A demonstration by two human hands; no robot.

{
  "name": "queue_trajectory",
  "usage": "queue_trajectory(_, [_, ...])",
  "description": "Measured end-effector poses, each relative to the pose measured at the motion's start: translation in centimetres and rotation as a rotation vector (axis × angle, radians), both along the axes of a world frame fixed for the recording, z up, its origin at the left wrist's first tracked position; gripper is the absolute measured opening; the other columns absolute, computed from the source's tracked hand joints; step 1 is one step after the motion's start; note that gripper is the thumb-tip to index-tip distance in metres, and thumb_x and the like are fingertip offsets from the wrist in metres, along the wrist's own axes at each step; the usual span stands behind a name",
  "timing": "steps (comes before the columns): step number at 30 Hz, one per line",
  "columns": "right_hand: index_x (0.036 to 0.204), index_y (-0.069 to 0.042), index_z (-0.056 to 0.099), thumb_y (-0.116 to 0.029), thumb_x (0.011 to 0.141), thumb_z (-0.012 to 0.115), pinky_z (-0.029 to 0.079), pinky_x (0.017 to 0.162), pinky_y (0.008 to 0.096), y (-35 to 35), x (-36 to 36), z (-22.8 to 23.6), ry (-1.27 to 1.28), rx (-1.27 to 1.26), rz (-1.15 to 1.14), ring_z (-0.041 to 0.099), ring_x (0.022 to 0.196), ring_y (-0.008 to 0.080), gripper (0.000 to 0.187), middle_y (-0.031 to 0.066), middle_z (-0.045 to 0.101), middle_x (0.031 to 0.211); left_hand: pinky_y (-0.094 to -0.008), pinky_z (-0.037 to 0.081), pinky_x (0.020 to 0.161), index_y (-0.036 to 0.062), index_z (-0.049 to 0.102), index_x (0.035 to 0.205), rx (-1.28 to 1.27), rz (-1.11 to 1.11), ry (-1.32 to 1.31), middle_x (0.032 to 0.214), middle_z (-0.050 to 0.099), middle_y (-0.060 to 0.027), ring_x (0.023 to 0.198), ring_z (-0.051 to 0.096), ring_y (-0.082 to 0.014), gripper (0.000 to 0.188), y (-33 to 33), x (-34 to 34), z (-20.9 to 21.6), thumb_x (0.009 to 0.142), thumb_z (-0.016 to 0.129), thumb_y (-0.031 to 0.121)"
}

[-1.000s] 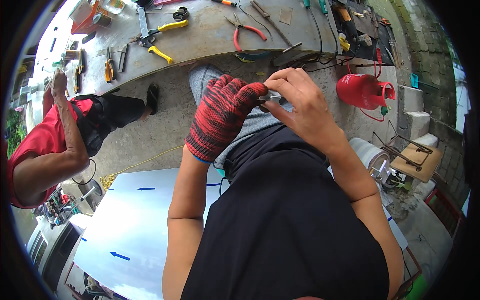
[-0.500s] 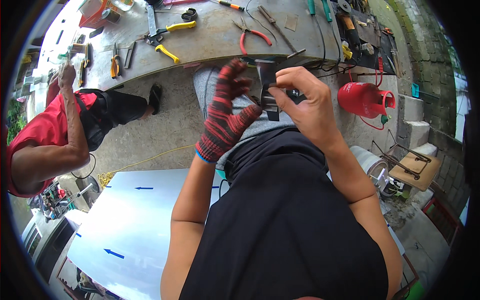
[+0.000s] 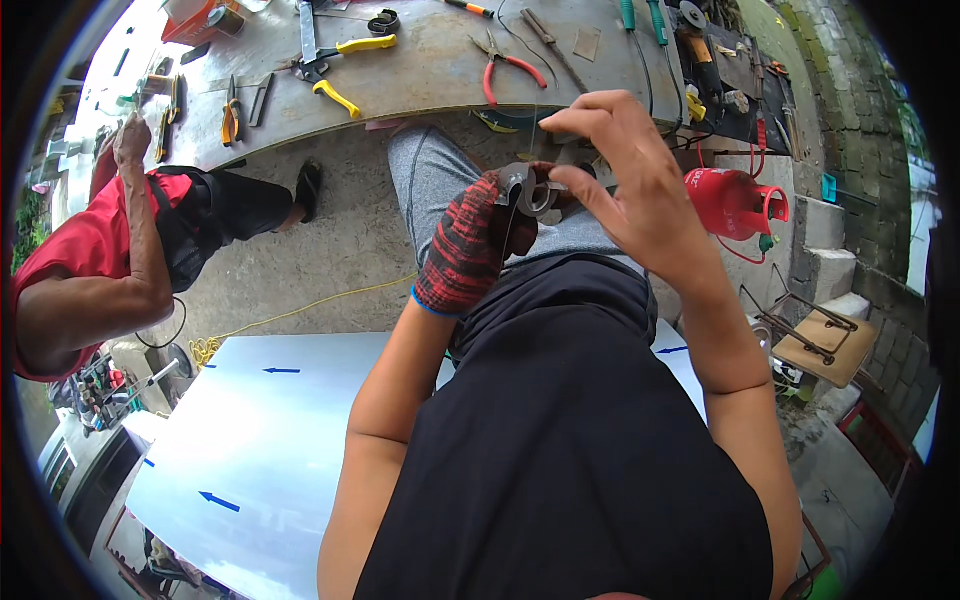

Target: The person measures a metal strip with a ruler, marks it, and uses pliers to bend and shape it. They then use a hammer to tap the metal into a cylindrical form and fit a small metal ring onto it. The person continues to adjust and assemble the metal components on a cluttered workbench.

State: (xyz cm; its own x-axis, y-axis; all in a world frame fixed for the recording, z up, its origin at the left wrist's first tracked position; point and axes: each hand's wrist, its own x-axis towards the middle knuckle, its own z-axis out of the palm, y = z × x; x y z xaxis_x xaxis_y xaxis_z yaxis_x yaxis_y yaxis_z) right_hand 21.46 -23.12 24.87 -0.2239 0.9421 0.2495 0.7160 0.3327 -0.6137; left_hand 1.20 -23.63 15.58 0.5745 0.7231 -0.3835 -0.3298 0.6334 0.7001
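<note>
My left hand (image 3: 462,245), in a red and black striped knit glove, is closed around a curled, grey S-shaped metal strip (image 3: 522,192) in front of my lap. The strip's curved edges stick out past the gloved fingertips, and its lower part is hidden by the glove. Bare, my right hand (image 3: 630,180) hovers just right of the strip. Its thumb and forefinger are spread, and nothing shows between them. The thumb tip comes close to the strip's right curl; whether it touches I cannot tell.
Ahead, a metal workbench (image 3: 430,75) carries red-handled pliers (image 3: 491,75), yellow-handled snips (image 3: 335,98) and orange-handled pliers (image 3: 231,118). A co-worker in a red shirt (image 3: 75,255) stands at left. A red gas cylinder (image 3: 720,203) is at right; a shiny sheet (image 3: 270,440) lies behind me.
The metal strip has passed from my right hand's pinch into my gloved left hand, which has closed and turned. My right fingers have spread apart.
</note>
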Motion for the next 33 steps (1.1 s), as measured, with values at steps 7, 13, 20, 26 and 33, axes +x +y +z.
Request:
queue_trajectory(7, [0.118,-0.014,0.069,-0.014,0.073,0.085,0.036,0.115,0.0482,-0.2,0.2,2.0,-0.269,0.028,0.3,0.05,0.135,0.0271,0.048,0.0016,0.063,0.126,-0.0236,0.043,0.062,0.0098,0.066,0.121,0.232,-0.099,0.161,0.099,0.068,-0.0004,0.078,0.059,-0.0087,0.039,0.0,-1.0,-2.1,0.103,0.055,0.043])
queue_trajectory(13, [0.109,-0.012,0.067,-0.014,0.072,0.085,0.035,0.116,0.0501,-0.1,-0.1,1.8,-0.306,0.041,0.329,0.054,0.129,0.0256,0.041,0.0023,0.063,0.113,-0.0224,0.042,0.062,0.0116,0.068,0.12,0.193,-0.078,0.151,0.089,0.067,0.0016,0.072,0.056,-0.0065,0.034,0.0,-1.2,-1.3,0.104,0.056,0.039])
queue_trajectory(20, [0.104,-0.011,0.068,-0.012,0.07,0.086,0.037,0.115,0.0521,-0.4,-0.2,1.3,-0.262,-0.02,0.33,0.061,0.121,0.0264,0.039,0.004,0.063,0.109,-0.0371,0.057,0.082,0.005,0.064,0.126,0.684,-0.061,0.349,0.107,0.072,-0.0125,0.094,0.072,-0.0293,0.053,-0.1,-0.3,0.2,0.075,0.077,-0.003])
queue_trajectory(26, [0.103,-0.01,0.068,-0.011,0.068,0.087,0.037,0.114,0.0527,-0.7,-0.3,1.4,-0.303,-0.069,0.298,0.062,0.12,0.0269,0.039,0.0041,0.063,0.107,-0.0426,0.053,0.093,0.0023,0.057,0.132,0.567,-0.214,0.528,0.125,0.066,-0.0171,0.108,0.066,-0.0364,0.06,-0.4,-0.7,-1.0,0.077,0.08,0.004])
queue_trajectory(33, [0.106,-0.008,0.07,-0.015,0.076,0.083,0.039,0.112,0.0481,-0.2,-0.2,1.4,-0.238,-0.066,0.337,0.062,0.116,0.0251,0.033,0.0045,0.066,0.108,-0.0315,0.055,0.071,0.0011,0.062,0.126,0.897,-0.055,0.518,0.107,0.068,-0.0094,0.083,0.065,-0.0143,0.044,-0.9,-1.0,-2.8,0.084,0.068,-0.009])
